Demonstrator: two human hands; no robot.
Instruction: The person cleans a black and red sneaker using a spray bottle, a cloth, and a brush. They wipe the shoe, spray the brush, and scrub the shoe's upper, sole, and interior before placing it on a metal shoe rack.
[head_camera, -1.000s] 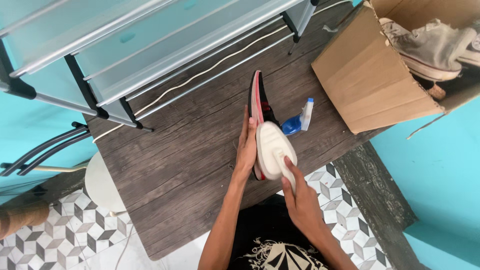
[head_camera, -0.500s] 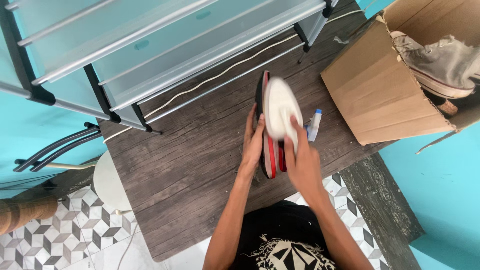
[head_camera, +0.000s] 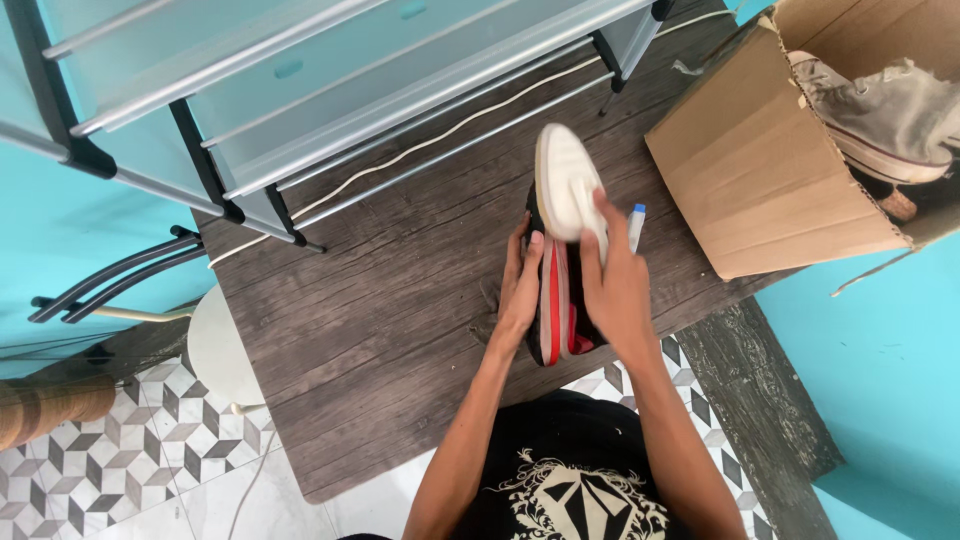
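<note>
My left hand (head_camera: 520, 290) is clamped on the red and black sneaker (head_camera: 556, 300), standing on its side on the wooden mat (head_camera: 400, 300). My right hand (head_camera: 615, 285) has moved up, its fingers (head_camera: 598, 215) now closed on the white cloth (head_camera: 565, 185) at the toe.

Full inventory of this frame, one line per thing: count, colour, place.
shoe: 1, black and red, on its side on the mat, centre
white cloth: 1, white, pressed on the shoe's far end
bottle: 1, white with blue cap, right of the shoe
mat: 1, dark wood-grain, on the tiled floor
shoe rack: 1, grey shelves with black joints, top left
cardboard box: 1, brown, top right
worn sneaker: 1, grey-white, in the box
stool: 1, white, left of mat
left hand: steadies the shoe
right hand: holds the cloth
</note>
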